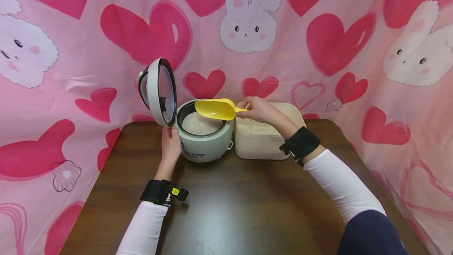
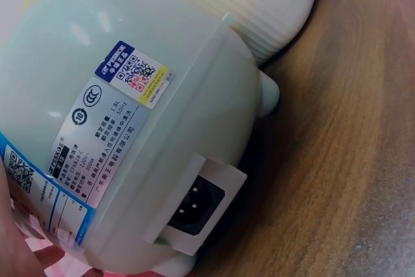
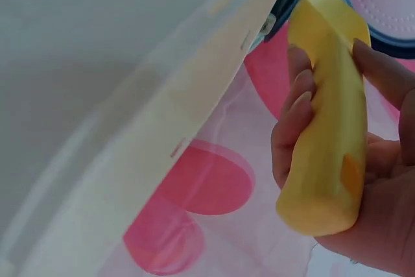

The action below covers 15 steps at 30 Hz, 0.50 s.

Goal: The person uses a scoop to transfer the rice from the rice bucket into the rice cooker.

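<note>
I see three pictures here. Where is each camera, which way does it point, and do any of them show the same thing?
Head: worn on the head, looking forward and down at the table; both forearms, left hand and right hand show.
Left wrist: on the left wrist, aimed close at the rice cooker side with labels and socket; only a sliver of hand shows.
Right wrist: on the right wrist, looking along the yellow scoop handle in the fingers' grip.
Shared: all show the cream container; the scoop shows in head and right wrist views.
</note>
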Motion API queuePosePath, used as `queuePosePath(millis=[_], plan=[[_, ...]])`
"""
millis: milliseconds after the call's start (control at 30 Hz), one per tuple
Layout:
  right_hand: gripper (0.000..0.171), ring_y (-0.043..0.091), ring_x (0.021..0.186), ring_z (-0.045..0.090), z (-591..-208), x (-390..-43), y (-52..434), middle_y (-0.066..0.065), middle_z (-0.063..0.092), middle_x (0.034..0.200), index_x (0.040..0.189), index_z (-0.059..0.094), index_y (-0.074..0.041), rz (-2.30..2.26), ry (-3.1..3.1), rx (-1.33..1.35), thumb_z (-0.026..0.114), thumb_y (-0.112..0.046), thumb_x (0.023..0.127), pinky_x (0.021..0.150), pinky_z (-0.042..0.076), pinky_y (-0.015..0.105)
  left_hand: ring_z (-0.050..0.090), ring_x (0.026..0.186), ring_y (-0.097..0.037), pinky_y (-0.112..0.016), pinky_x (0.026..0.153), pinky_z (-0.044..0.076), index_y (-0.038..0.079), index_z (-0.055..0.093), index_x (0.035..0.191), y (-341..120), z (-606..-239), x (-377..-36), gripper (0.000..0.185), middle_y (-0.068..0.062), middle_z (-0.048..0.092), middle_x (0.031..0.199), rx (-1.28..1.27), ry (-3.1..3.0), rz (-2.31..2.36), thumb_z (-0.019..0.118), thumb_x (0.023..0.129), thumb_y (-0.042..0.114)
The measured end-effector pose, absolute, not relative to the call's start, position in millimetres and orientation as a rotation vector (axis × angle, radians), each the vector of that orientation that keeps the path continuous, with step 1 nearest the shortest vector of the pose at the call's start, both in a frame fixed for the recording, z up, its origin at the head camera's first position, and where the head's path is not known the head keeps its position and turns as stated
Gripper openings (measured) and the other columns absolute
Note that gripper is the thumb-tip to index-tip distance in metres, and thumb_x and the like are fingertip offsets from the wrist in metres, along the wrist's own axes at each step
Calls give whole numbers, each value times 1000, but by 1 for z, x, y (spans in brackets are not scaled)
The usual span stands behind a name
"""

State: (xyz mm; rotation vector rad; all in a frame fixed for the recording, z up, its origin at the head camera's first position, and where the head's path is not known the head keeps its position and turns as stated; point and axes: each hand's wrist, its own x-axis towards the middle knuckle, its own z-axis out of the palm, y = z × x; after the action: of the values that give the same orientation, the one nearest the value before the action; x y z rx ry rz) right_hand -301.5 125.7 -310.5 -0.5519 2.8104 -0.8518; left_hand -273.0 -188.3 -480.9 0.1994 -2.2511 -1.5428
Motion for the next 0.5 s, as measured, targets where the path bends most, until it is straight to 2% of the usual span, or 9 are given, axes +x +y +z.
queuePosePath(millis=[267,500], plan=[[33,31,86,61,-317,-278,152,14,75,107,117,66,-6,-1122,2592,-503,65,-36,102,70,52,29,44,134,-50,-61,115,32,-6,41,139,-188,-480,-272,53,-32,46,143,212,-2241,-1588,32,107,35],[30,33,84,65,-339,-242,179,21,75,109,118,63,-3,-1278,2436,-551,61,-30,105,73,55,32,38,143,-47,-64,118,28,0,36,152,-195,-480,-269,60,-27,40,155,185,-2272,-1607,28,108,39]])
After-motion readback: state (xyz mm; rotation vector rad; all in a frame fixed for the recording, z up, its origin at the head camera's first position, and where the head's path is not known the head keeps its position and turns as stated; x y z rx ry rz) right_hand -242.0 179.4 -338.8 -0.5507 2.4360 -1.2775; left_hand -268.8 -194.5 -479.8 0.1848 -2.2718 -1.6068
